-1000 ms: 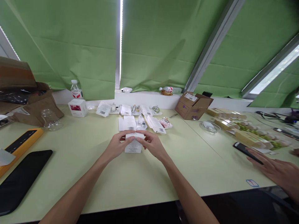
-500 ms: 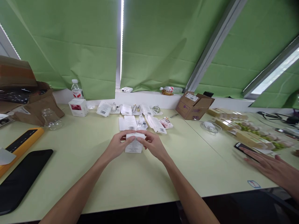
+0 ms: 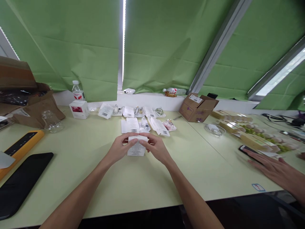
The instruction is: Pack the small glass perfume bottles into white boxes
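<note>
A small white box with fine print on its near face stands on the table in front of me. My left hand grips its upper left side, thumb on the near face and fingers along the top. On the upper right my right hand holds it the same way, and the two thumbs almost meet. Just behind the box lie an unfolded white carton with a barcode and a clear glass perfume bottle. To their right, a round pinkish bottle rests beside another opened carton.
A black phone and an orange power strip lie left, near a clear jar. A brown cardboard box and a coiled white cable are right. At far right a co-worker's hand rests on a phone.
Almost nothing differs. Both hands keep the same hold on the white box, and the view has shifted very slightly.
</note>
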The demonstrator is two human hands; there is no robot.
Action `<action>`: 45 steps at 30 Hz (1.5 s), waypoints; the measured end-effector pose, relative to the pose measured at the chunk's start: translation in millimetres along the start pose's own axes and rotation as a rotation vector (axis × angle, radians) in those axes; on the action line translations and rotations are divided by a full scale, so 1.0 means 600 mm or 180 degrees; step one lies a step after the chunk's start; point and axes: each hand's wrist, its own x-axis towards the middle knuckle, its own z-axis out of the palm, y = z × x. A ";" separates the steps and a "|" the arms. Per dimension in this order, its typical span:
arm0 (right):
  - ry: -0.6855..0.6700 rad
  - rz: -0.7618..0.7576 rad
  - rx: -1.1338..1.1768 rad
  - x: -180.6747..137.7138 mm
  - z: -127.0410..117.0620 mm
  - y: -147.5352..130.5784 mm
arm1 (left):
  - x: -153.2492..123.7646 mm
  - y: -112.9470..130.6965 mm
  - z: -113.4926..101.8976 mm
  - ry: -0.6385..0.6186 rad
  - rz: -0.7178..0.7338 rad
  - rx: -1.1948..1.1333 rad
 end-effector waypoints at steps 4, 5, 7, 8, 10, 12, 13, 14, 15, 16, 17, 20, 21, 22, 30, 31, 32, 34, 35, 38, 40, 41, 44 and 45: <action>0.0005 0.0000 -0.0023 0.000 0.000 0.000 | 0.001 0.000 0.000 -0.0013 -0.0012 -0.0035; 0.0010 0.0000 -0.0026 0.000 0.000 0.000 | 0.001 -0.001 0.000 -0.0016 -0.0016 -0.0042; 0.0009 0.0004 -0.0021 0.000 0.000 0.000 | 0.001 -0.003 0.000 -0.0017 -0.0016 -0.0051; 0.0004 0.0002 -0.0016 0.000 0.000 0.000 | 0.001 -0.003 0.000 -0.0016 -0.0017 -0.0053; -0.0005 -0.0005 -0.0009 0.001 0.000 0.001 | 0.001 -0.004 0.000 -0.0022 -0.0030 -0.0056; -0.0009 -0.0010 -0.0016 0.001 0.000 0.001 | 0.001 -0.004 0.001 -0.0030 -0.0047 -0.0062; -0.0007 -0.0013 -0.0022 0.001 0.000 0.001 | 0.001 -0.004 0.001 -0.0030 -0.0052 -0.0067; -0.0007 -0.0016 -0.0027 0.000 0.000 0.001 | 0.001 -0.004 0.001 -0.0030 -0.0055 -0.0072; -0.0011 -0.0019 -0.0031 0.000 0.000 0.001 | 0.001 -0.004 0.001 -0.0028 -0.0056 -0.0079; -0.0013 -0.0022 -0.0029 0.000 -0.001 0.001 | 0.001 -0.004 0.001 -0.0031 -0.0055 -0.0089; -0.0014 -0.0021 -0.0021 -0.001 -0.001 0.001 | 0.001 -0.004 0.001 -0.0040 -0.0054 -0.0101; -0.0015 -0.0001 0.0017 -0.001 -0.001 0.001 | 0.002 -0.005 0.001 -0.0046 -0.0057 -0.0094; -0.0017 0.0001 0.0026 -0.001 -0.001 0.002 | 0.002 -0.006 0.001 -0.0038 -0.0061 -0.0078; -0.0025 -0.0004 0.0029 -0.001 0.000 0.003 | 0.002 -0.007 0.001 -0.0028 -0.0066 -0.0062; -0.0020 -0.0028 0.0037 0.000 0.000 0.005 | 0.002 -0.011 0.001 -0.0033 -0.0071 -0.0176; -0.0019 -0.0025 0.0041 0.000 0.000 0.005 | 0.003 -0.012 0.000 -0.0042 -0.0078 -0.0184; -0.0018 -0.0019 0.0046 -0.001 0.000 0.005 | 0.003 -0.012 0.000 -0.0054 -0.0079 -0.0189; -0.0023 -0.0013 0.0057 -0.001 -0.001 0.005 | 0.003 -0.012 0.000 -0.0068 -0.0068 -0.0194; -0.0025 -0.0016 0.0059 -0.001 -0.001 0.005 | 0.003 -0.012 0.001 -0.0066 -0.0062 -0.0194; -0.0026 -0.0024 0.0061 -0.001 0.000 0.006 | 0.003 -0.014 0.001 -0.0063 -0.0064 -0.0194; -0.0019 -0.0023 0.0063 -0.001 0.000 0.007 | 0.003 -0.015 0.001 -0.0072 -0.0059 -0.0200; -0.0018 -0.0021 0.0064 0.000 0.001 0.007 | 0.004 -0.015 0.001 -0.0075 -0.0050 -0.0202; -0.0017 -0.0022 0.0056 -0.001 0.001 0.008 | 0.003 -0.015 0.001 -0.0076 -0.0032 -0.0203; -0.0017 -0.0023 0.0053 -0.001 0.000 0.008 | 0.003 -0.015 0.000 -0.0075 -0.0033 -0.0204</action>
